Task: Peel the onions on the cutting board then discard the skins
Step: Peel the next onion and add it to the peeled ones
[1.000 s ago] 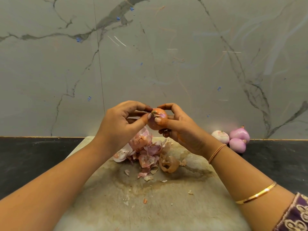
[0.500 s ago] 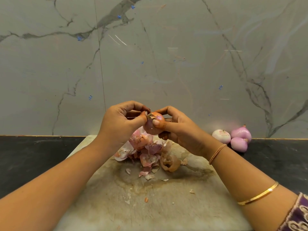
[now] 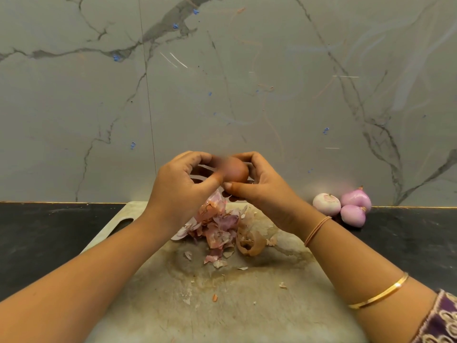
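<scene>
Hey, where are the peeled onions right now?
In the head view, the three peeled onions sit together on the black counter at the right, against the marble wall, off the cutting board.

Both hands (image 3: 178, 191) (image 3: 265, 194) hold an onion (image 3: 235, 172) above skins (image 3: 217, 226).

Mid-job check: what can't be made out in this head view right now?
Head view, onion: motion-blurred and wrapped by the left hand and right hand, so the remaining skin is unclear.
Head view, skins: the pile's far part is hidden behind both hands.
Head view, cutting board: the near edge is cut off by the frame's bottom.
</scene>
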The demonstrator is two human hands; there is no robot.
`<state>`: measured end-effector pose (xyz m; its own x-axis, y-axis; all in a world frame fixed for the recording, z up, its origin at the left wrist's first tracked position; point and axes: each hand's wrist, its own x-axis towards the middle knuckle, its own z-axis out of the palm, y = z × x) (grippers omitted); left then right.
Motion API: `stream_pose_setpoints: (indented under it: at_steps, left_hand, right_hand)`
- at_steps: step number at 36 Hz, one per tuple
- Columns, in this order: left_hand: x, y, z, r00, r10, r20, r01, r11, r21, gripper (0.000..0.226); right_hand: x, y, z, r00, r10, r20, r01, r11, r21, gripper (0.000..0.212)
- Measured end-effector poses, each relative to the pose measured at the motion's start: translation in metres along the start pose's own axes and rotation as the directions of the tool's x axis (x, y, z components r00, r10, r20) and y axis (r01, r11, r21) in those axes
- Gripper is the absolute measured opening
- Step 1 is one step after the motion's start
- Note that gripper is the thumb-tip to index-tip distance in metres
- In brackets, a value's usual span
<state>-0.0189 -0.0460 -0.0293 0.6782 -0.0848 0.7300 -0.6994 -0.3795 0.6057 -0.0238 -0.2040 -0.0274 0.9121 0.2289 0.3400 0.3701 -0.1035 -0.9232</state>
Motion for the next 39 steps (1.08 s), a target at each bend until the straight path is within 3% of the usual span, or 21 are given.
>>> stream_pose_setpoints:
  at_steps: [8,14,23,34,39]
  left_hand:
    - [-0.0001,0.0035,0.0008,0.987,-0.161,0.008,0.161,0.975,-0.151,0.020]
    - [0.0005,0.0022,0.0034,0.957,-0.289,0.014,0.283,0.925,-0.254,0.019]
    - [0.0003,0.0033,0.0050,0.947,-0.321,-0.007,0.308,0.914,-0.265,0.019]
    - [-0.0009,0.0061,0.0073,0.962,-0.263,-0.073,0.254,0.961,-0.110,0.020]
    - [0.0015,0.0037,0.0047,0.955,-0.287,-0.077,0.283,0.957,-0.063,0.018]
  right_hand:
    - [-0.0007,0.0007,0.0047,0.967,-0.240,-0.091,0.185,0.896,-0.403,0.050]
    - [0.0003,0.0029,0.0059,0.928,-0.362,-0.085,0.251,0.778,-0.576,0.049]
    - [0.0013,0.0051,0.0058,0.917,-0.393,-0.074,0.273,0.750,-0.602,0.048]
    - [0.0000,0.0043,0.0098,0.916,-0.400,-0.044,0.282,0.715,-0.640,0.048]
    - [-0.0009,0.0011,0.0091,0.933,-0.358,-0.036,0.271,0.764,-0.586,0.049]
